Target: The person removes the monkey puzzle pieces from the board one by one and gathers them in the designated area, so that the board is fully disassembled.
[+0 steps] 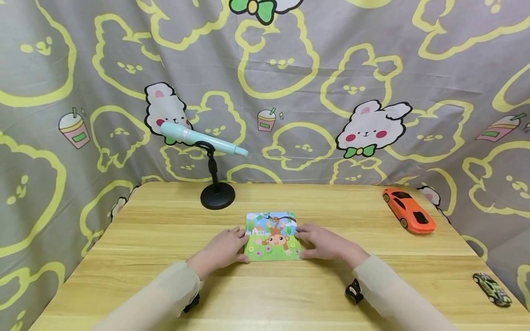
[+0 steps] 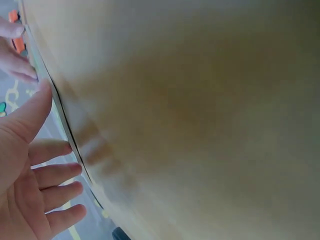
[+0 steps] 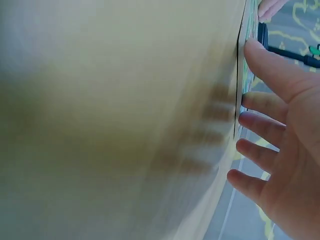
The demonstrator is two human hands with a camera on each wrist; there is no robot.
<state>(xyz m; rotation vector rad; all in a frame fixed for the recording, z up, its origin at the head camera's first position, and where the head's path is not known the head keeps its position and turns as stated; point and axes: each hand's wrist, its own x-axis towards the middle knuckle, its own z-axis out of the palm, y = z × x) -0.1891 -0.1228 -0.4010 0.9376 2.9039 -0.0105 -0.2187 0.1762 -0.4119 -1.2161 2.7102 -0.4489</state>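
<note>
A flat, thin picture board (image 1: 271,246), printed with a monkey hanging from a branch over grass and flowers, lies on the wooden table (image 1: 265,294); faint lines on it look like jigsaw seams. At its left edge, my left hand (image 1: 223,248) touches the side with thumb and fingertips. My right hand (image 1: 325,243) touches the opposite edge in the same way. Both wrist views show the board edge-on, a thin strip near the fingertips. The left wrist view shows the left fingers (image 2: 57,175) spread and nearly straight; in the right wrist view the right fingers (image 3: 257,155) are likewise extended.
Behind the board to the left, a light-blue microphone (image 1: 203,139) rests on a black stand (image 1: 217,195). An orange toy car (image 1: 409,211) sits at the back right, and a small green patterned toy car (image 1: 492,289) near the right edge. A patterned curtain (image 1: 290,105) hangs behind the table.
</note>
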